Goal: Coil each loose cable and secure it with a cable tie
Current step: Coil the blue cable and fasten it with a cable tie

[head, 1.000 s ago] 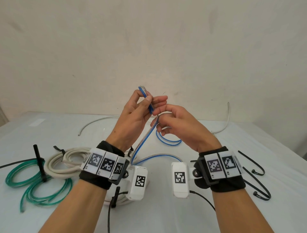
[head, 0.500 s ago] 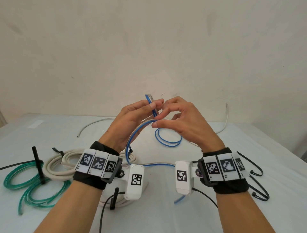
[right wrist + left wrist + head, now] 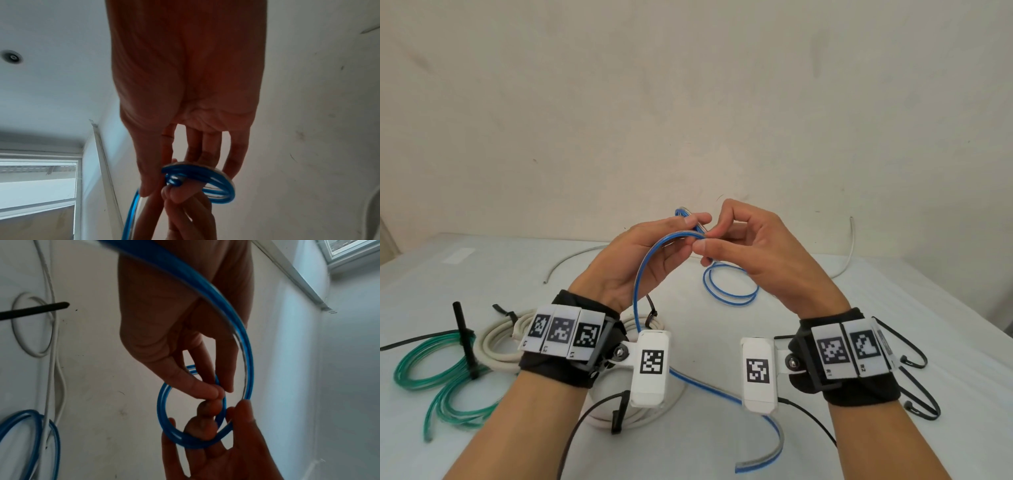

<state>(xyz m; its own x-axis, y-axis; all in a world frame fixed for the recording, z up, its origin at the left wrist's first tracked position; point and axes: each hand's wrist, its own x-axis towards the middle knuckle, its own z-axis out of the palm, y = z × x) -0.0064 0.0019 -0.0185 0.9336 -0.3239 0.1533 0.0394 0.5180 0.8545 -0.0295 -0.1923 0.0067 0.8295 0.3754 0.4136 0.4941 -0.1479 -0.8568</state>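
A flat blue-and-white cable (image 3: 640,274) arcs up from the table to both raised hands. My left hand (image 3: 650,246) pinches a small coil (image 3: 191,418) of it between thumb and fingertips. My right hand (image 3: 739,246) pinches the incoming strand (image 3: 688,235) right beside that pinch; its other fingers pass through the coil (image 3: 205,183). A loop of the same cable (image 3: 729,291) lies on the table behind the hands, and its tail (image 3: 767,448) trails toward me. Black cable ties (image 3: 914,387) lie at the right.
On the left of the white table (image 3: 825,428) lie a green coil (image 3: 441,380) bound with a black tie and a cream coil (image 3: 500,339). A second cream coil (image 3: 654,407) sits under my left wrist. A thin white cable (image 3: 849,253) runs along the back.
Both hands have dropped slightly and come together. The right hand has brought a new arc of blue cable up to the coil in the left hand, and the tail has slid toward me.
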